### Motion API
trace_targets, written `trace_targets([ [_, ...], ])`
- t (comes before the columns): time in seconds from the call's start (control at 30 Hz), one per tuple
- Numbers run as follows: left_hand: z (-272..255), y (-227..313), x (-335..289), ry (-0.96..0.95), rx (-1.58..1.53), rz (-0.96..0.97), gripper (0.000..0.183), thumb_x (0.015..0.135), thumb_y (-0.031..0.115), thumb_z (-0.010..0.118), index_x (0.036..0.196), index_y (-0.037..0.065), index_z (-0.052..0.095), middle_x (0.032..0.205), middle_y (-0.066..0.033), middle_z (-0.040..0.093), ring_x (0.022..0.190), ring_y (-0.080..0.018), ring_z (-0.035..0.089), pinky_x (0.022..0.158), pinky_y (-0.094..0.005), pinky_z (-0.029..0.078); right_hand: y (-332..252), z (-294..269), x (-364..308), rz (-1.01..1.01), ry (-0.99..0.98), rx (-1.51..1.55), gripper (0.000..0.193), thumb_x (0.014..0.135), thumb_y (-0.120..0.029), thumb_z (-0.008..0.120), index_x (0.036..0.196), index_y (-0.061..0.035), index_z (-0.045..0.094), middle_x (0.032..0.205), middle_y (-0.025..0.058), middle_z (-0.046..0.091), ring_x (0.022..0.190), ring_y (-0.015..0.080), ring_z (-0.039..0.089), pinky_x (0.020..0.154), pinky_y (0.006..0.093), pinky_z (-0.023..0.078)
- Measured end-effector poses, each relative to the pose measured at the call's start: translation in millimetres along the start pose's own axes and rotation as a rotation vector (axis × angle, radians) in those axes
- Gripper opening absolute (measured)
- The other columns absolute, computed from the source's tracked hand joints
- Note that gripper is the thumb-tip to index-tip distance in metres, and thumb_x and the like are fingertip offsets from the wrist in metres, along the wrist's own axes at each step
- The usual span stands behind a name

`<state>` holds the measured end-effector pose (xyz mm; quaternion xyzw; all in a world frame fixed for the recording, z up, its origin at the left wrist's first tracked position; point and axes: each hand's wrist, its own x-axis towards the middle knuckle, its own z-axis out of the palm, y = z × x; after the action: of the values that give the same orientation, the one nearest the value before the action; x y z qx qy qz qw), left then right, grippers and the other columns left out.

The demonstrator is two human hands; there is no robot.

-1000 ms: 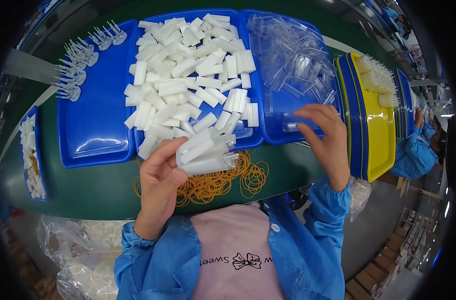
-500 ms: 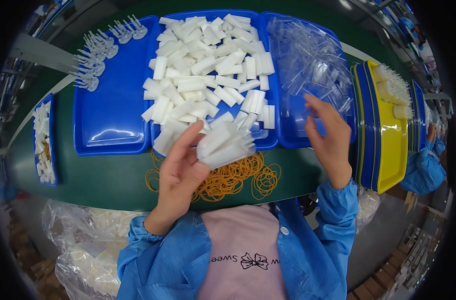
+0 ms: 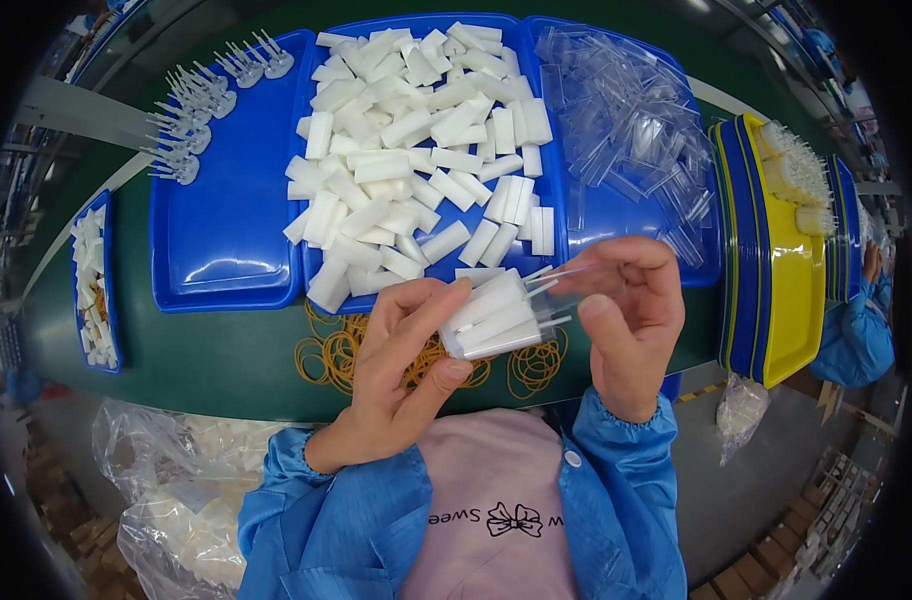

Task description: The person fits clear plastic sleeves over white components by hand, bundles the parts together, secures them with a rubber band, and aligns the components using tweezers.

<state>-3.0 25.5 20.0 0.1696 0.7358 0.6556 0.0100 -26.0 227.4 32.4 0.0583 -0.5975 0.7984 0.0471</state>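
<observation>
My left hand [image 3: 401, 350] grips a round white holder [image 3: 496, 318] between thumb and fingers. White blocks sit on it, and thin pegs stick out of its right end. Close to those pegs, my right hand [image 3: 636, 330] pinches a clear plastic piece [image 3: 582, 282], partly hidden by the fingers. Loose clear plastic pieces [image 3: 636, 120] lie in the blue tray [image 3: 601, 225] at the right. White blocks [image 3: 406, 130] fill the middle blue tray [image 3: 434, 22]. A heap of tan rubber bands [image 3: 331, 360] lies beneath my hands on the green table [image 3: 216, 360].
The left blue tray [image 3: 226, 230] carries several white pegged holders [image 3: 191, 110] along its far edge. Stacked yellow and blue trays [image 3: 791, 310] rise at the right. A small blue tray [image 3: 96, 290] stands far left. Another person's blue sleeve [image 3: 856, 340] shows beyond the stack.
My right hand has come from the clear-piece tray toward the holder, now with a clear piece in its fingers. My left hand has shifted right, turning the holder so its pegs point right.
</observation>
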Motion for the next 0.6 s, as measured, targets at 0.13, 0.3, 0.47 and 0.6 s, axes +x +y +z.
trace_targets([
  [0.13,-1.4,0.0,-0.3,-0.009,0.019,0.018,0.046,0.085,0.012,0.060,0.127,-0.001,0.047,0.114,-0.0153,0.044,0.101,-0.0235,0.045,0.089,-0.0312,0.036,-1.7,1.6,-3.6,0.017,0.001,-0.024,0.037,0.075,0.008,0.062,0.108,0.0035,0.046,0.101,0.0139,0.057,0.094,0.0198,0.061,0.088,0.0353,0.048],
  [0.3,-0.8,3.1,1.5,-0.041,0.038,0.029,0.044,0.087,0.013,0.057,0.126,-0.002,0.048,0.113,-0.0150,0.042,0.099,-0.0230,0.044,0.087,-0.0307,0.036,-3.2,2.7,-2.8,-0.135,-0.010,-0.207,0.037,0.069,0.004,0.054,0.105,0.0000,0.046,0.091,0.0122,0.058,0.084,0.0200,0.063,0.102,0.0509,0.034],
  [0.47,-7.1,8.7,3.3,-0.140,0.092,0.066,0.039,0.088,0.012,0.055,0.124,-0.001,0.050,0.112,-0.0142,0.040,0.099,-0.0225,0.044,0.086,-0.0304,0.038,-4.8,2.3,-2.7,-0.176,-0.055,-0.205,0.038,0.071,0.002,0.063,0.106,0.0019,0.048,0.094,0.0122,0.058,0.087,0.0203,0.063,0.104,0.0484,0.032],
  [0.6,-7.8,8.4,5.6,-0.190,0.054,0.091,0.036,0.089,0.013,0.052,0.123,0.000,0.052,0.112,-0.0134,0.039,0.098,-0.0222,0.044,0.085,-0.0305,0.039,-5.2,-1.5,-3.1,-0.189,-0.105,-0.160,0.041,0.072,0.003,0.069,0.108,0.0042,0.049,0.096,0.0123,0.057,0.091,0.0214,0.062,0.105,0.0462,0.031],
])
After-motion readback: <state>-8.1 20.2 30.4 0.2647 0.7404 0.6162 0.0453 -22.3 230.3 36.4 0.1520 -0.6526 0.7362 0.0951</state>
